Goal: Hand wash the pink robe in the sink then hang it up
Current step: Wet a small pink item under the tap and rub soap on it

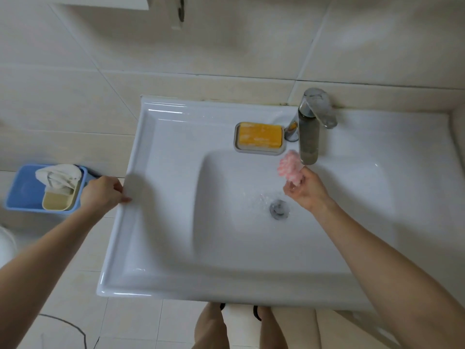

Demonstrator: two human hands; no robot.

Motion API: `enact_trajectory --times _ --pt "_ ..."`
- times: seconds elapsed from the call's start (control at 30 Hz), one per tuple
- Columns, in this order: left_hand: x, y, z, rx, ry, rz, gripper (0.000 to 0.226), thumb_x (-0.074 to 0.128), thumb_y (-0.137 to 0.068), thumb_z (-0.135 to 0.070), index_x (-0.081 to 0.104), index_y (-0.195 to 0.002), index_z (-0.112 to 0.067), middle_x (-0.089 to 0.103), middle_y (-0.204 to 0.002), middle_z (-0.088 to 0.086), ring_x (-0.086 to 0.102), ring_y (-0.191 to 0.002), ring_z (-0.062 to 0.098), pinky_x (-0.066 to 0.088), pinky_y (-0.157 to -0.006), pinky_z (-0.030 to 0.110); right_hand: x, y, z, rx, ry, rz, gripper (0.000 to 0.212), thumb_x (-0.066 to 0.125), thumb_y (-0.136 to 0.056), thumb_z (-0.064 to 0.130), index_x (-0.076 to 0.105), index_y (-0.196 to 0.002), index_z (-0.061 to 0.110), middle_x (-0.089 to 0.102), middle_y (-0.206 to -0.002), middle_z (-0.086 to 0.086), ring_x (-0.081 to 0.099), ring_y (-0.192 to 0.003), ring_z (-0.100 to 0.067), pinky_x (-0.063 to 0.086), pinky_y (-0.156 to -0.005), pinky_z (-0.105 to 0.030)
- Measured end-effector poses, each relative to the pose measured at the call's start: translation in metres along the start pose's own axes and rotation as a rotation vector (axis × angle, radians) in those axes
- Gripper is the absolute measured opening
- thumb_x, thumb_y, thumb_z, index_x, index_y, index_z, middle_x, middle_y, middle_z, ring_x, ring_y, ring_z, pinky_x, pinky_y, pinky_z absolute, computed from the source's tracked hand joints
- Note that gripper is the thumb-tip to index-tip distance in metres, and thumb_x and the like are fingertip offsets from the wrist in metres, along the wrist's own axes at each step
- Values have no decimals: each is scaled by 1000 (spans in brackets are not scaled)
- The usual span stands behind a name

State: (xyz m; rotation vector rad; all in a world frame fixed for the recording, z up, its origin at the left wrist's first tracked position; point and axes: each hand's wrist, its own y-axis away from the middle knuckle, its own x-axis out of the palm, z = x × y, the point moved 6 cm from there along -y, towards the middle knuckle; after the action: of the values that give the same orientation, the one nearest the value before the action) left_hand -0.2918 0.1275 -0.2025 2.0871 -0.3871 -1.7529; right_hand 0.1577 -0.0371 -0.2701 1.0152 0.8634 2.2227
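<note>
A small pink bundle of fabric, the pink robe [289, 168], is bunched up in my right hand [303, 187], which grips it just under the spout of the chrome faucet [309, 132]. Water splashes around the drain [278, 209] of the white sink [161, 172]. My left hand [103, 193] rests on the sink's left rim with its fingers curled over the edge.
A yellow soap bar [260, 135] lies in a grey dish behind the basin. Left of the sink, on the floor, stands a blue basin [22, 190] holding a white cloth [59, 177] and a beige cup [57, 201]. A dark hook [181, 10] is on the tiled wall.
</note>
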Motion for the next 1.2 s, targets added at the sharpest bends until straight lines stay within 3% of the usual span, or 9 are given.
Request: enact_trajectory --times 0.13,0.23,0.3,0.4,0.47,0.63,0.77,0.97,1.2 --pt "-1 4 -3 -6 -22 2 27 82 -68 -24 57 -65 -14 63 -74 14 57 -76 33 46 -64 35 -2 1 -1 16 -18 -60 30 65 -85 23 62 -114 15 64 -112 -7 62 -100 -23 51 -89 -45" --pt "-4 11 -9 -15 -18 1 28 82 -69 -23 56 -65 -13 65 -80 17 60 -80 34 51 -68 38 -4 -2 -6 8 -62 -31 94 89 -42 0 49 -126 3 58 -122 -21 68 -98 -34 57 -79 -45" --pt "-6 17 -13 -17 -33 -8 24 80 -71 -22 60 -72 -9 65 -86 19 60 -84 36 50 -69 39 -8 -7 -7 -27 -35 -64 82 83 -45 -4 52 -121 2 62 -113 -18 69 -90 -29 58 -75 -37" --pt "-5 20 -16 -26 -62 -34 26 77 -75 -22 64 -88 -4 63 -95 21 59 -91 38 47 -70 39 -8 -12 -19 -37 123 -144 11 58 -85 1 58 -88 11 64 -69 -5 62 -56 -12 52 -61 -27" --pt "-4 19 -15 -40 -68 -42 27 77 -75 -22 64 -91 -4 62 -96 20 59 -93 38 44 -68 38 1 -25 -42 -12 176 -179 32 45 -95 6 47 -65 16 45 -45 2 45 -37 -8 40 -46 -22" --pt "1 12 -7 -58 -49 -40 25 78 -75 -24 61 -86 -9 63 -94 18 58 -91 36 40 -64 33 107 -54 -90 -52 452 -96 13 50 -93 7 62 -98 6 68 -74 -3 66 -77 -18 50 -56 -21" --pt "3 7 -5 -56 -49 -48 24 78 -74 -23 60 -84 -9 63 -93 18 58 -91 36 38 -64 32 174 -47 -122 -296 855 -316 23 44 -93 14 63 -104 11 62 -114 -9 57 -112 -26 46 -83 -31" --pt "1 9 -10 -35 -95 -54 25 77 -75 -22 59 -79 -6 62 -89 19 58 -88 36 42 -64 33 103 31 -170 -289 1256 266 21 52 -95 16 65 -89 1 62 -84 3 55 -72 6 39 -74 -25" --pt "2 19 -23 -13 -234 -67 56 72 -76 -44 59 -108 0 58 -110 24 53 -105 39 46 -83 44 67 48 -195 -605 1839 650 45 28 -101 26 39 -143 17 28 -154 -8 25 -141 -27 33 -100 -27"
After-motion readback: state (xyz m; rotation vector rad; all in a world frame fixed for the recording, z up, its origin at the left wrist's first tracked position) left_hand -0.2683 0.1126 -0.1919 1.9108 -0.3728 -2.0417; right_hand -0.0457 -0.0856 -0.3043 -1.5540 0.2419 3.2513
